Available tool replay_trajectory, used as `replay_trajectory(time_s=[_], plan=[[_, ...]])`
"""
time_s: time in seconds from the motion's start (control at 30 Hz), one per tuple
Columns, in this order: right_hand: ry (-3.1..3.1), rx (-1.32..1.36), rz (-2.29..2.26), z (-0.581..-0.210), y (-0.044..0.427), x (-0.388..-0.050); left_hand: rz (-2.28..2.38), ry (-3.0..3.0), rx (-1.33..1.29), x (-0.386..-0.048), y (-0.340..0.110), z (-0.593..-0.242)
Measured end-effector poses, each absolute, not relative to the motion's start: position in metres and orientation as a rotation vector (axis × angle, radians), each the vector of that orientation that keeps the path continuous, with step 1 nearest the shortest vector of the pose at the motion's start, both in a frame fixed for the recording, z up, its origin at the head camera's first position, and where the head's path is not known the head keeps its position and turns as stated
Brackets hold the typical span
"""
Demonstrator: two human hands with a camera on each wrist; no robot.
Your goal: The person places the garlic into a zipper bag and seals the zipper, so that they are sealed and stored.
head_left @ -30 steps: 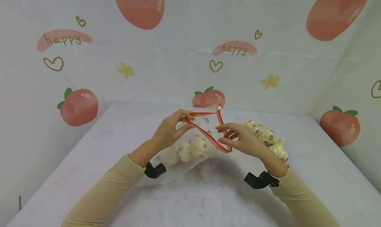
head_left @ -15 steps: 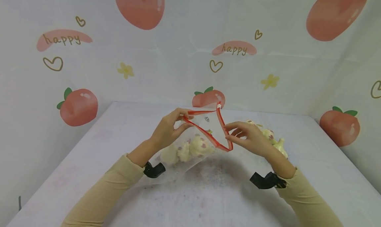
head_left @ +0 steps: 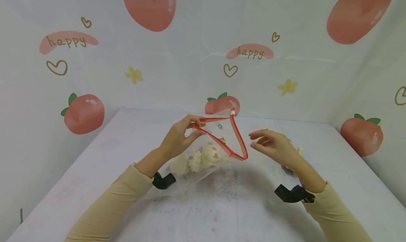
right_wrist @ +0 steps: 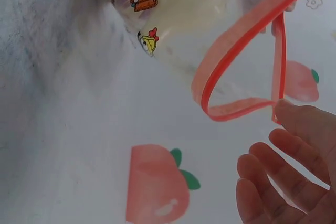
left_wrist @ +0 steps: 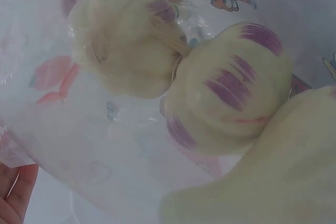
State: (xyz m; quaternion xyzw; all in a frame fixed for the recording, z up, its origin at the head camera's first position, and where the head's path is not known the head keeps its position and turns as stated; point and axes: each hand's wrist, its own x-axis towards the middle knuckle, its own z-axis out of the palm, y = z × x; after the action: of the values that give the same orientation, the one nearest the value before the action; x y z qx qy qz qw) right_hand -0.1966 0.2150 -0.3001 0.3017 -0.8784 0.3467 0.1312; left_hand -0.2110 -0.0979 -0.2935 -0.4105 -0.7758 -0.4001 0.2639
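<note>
A clear zip bag (head_left: 203, 177) with a red-edged mouth hangs tilted over the table, its mouth spread and facing right. Several garlic bulbs (head_left: 211, 156) with purple marks lie inside it; the left wrist view shows these bulbs (left_wrist: 226, 87) close up through the plastic. My left hand (head_left: 178, 138) pinches the red rim at the upper left. Just right of the mouth, my right hand (head_left: 276, 147) is held apart from the bag with relaxed, slightly bent fingers and nothing in them. Behind it, loose garlic (head_left: 299, 151) on the table is mostly hidden.
A pale cloth covers the table (head_left: 196, 221), and a white printed backdrop (head_left: 184, 80) rises behind and at the sides. Black camera mounts sit on the left wrist (head_left: 164, 181) and the right wrist (head_left: 293, 193).
My right hand has moved right, away from the bag's red rim, and now covers more of the loose garlic. The left hand keeps its pinch on the rim, almost still.
</note>
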Motion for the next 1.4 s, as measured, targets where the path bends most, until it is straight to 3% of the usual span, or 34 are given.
replay_trajectory(time_s=[1.4], plan=[[-2.803,0.357,0.83,-0.312,0.317,-0.189,-1.088,-2.105,-1.114,-0.211,-0.099,-0.298]])
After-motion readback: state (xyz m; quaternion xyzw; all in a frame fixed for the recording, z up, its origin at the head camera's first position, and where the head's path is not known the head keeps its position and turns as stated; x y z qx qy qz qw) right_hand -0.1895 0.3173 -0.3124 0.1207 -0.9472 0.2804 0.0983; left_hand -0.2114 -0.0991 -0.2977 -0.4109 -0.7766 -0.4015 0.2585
